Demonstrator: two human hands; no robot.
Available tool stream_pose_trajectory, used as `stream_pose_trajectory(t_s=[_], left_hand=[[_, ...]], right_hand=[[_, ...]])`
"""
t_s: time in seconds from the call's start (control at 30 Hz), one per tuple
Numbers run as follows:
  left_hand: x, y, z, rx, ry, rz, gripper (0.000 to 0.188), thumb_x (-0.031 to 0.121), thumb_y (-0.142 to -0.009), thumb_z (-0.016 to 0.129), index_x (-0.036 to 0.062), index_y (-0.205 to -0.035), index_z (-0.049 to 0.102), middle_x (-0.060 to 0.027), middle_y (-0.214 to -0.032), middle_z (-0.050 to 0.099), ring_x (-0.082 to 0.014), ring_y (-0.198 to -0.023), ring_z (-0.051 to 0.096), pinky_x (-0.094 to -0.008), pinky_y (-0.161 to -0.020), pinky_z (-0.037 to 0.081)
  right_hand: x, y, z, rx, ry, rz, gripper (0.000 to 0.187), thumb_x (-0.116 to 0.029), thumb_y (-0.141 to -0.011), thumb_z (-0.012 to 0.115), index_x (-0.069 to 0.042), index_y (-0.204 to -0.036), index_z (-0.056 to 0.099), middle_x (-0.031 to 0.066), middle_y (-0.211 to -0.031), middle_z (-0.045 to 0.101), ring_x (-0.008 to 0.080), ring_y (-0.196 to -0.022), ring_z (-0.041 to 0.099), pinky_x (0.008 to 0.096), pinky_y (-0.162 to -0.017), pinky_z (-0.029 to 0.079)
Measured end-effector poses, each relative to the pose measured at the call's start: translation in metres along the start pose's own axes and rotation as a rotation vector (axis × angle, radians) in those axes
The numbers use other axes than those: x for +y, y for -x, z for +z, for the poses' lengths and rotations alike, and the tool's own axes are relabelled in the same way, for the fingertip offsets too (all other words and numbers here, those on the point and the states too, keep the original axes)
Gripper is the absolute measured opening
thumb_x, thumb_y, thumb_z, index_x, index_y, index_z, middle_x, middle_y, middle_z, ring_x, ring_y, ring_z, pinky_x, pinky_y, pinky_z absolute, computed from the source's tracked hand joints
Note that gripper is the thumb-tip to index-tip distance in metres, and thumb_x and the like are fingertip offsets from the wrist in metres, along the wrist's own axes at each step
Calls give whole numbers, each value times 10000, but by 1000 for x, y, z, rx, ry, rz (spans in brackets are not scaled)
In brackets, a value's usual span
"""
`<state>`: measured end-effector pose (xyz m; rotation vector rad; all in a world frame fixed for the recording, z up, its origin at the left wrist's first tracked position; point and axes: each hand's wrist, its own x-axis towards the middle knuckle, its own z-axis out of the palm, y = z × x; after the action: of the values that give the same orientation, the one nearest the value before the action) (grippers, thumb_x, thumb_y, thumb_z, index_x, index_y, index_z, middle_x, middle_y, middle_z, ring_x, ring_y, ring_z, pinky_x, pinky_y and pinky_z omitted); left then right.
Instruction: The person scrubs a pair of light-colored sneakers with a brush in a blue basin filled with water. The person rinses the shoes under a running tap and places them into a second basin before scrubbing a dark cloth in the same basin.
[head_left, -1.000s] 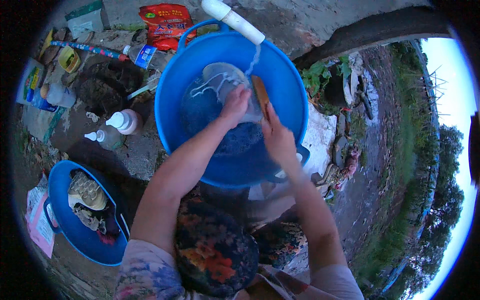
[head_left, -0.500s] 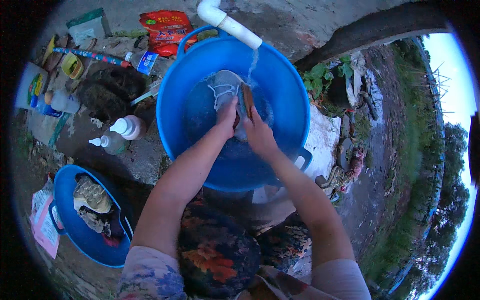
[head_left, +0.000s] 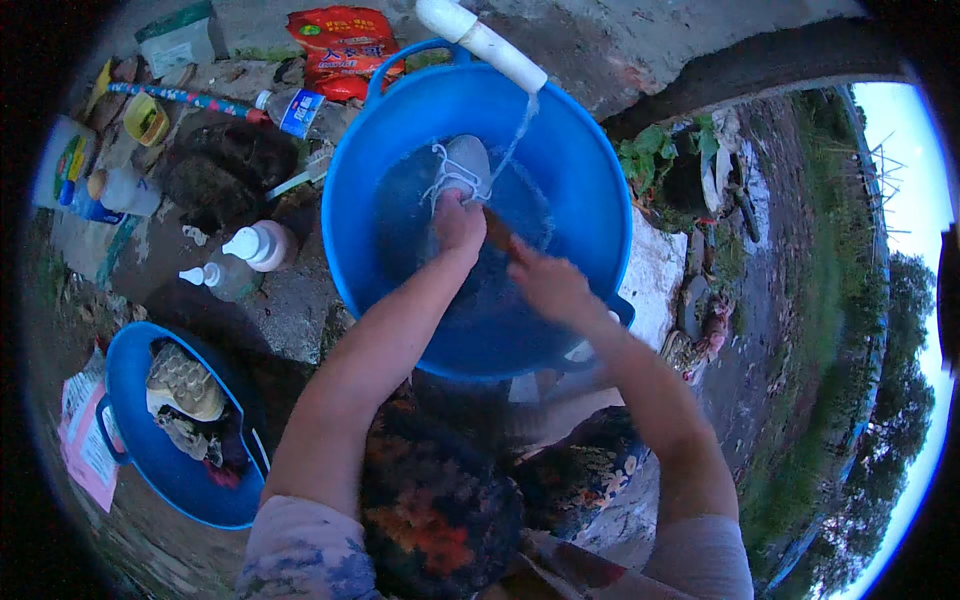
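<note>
A light grey shoe (head_left: 466,160) with white laces is held over a large blue tub (head_left: 585,180), its toe pointing away from me. My left hand (head_left: 460,222) is closed round the shoe's rear part, which it mostly hides. In my right hand (head_left: 553,285), somewhat blurred, is a wooden-backed brush (head_left: 497,232) whose tip meets the shoe's side near my left hand. The bristles cannot be made out. From a white pipe (head_left: 500,55) a thin stream of water (head_left: 520,125) falls into the tub, just right of the shoe. Water covers the tub's bottom.
A smaller blue basin (head_left: 180,495) at lower left holds another shoe (head_left: 185,385) and dark items. Left of the tub stand pump bottles (head_left: 262,246), a lying plastic bottle (head_left: 298,112) and dark shoes (head_left: 215,180). A red packet (head_left: 342,50) lies behind. Plants and rubble are on the right.
The shoe has turned more upright, its toe shifting slightly right. My right hand and brush have moved down and right, toward the shoe's heel end. The view has shifted slightly.
</note>
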<state>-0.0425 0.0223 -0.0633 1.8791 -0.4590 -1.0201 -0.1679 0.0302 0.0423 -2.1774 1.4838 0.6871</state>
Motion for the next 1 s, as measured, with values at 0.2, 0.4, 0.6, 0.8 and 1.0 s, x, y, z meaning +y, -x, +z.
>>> stream_pose_trajectory(t_s=[0.2,0.4,0.6,0.8,1.0], left_hand=[[-9,-13,-3,-52,120,-308,375,279,-722,662,8,-974,601,-161,-961,624,-305,-915,591,-380,-758,456],[-1,-18,-8,-282,-233,155,242,246,-719,652,37,-832,603,-135,-870,628,-294,-810,602,-407,-713,454],[-3,-14,4,-26,745,-278,286,172,-711,690,52,-909,522,-117,-879,572,-267,-770,582,-403,-677,459],[-3,-4,-7,-145,-342,185,332,307,-767,638,32,-898,505,-153,-769,580,-319,-733,583,-409,-644,455],[14,-10,-34,-486,-885,356,464,459,-823,518,21,-939,621,-186,-1004,609,-376,-944,573,-458,-808,448]], right_hand=[[23,-44,24,98,-84,-18,429,-326,-903,431,-154,-1297,429,225,-1193,510,361,-960,580,468,-804,463],[50,-21,-17,325,-324,-131,504,-332,-899,449,-86,-1331,371,224,-1058,583,361,-830,616,458,-693,484],[-3,-27,32,148,-210,-21,523,-301,-896,428,-90,-1358,302,243,-1026,586,407,-871,588,480,-774,457],[65,-25,8,92,-119,98,541,-353,-873,451,-147,-1354,316,213,-1061,585,406,-986,552,481,-868,425],[57,-21,16,36,-153,139,544,-366,-880,435,-134,-1358,319,210,-1214,503,391,-1093,495,470,-933,388]])
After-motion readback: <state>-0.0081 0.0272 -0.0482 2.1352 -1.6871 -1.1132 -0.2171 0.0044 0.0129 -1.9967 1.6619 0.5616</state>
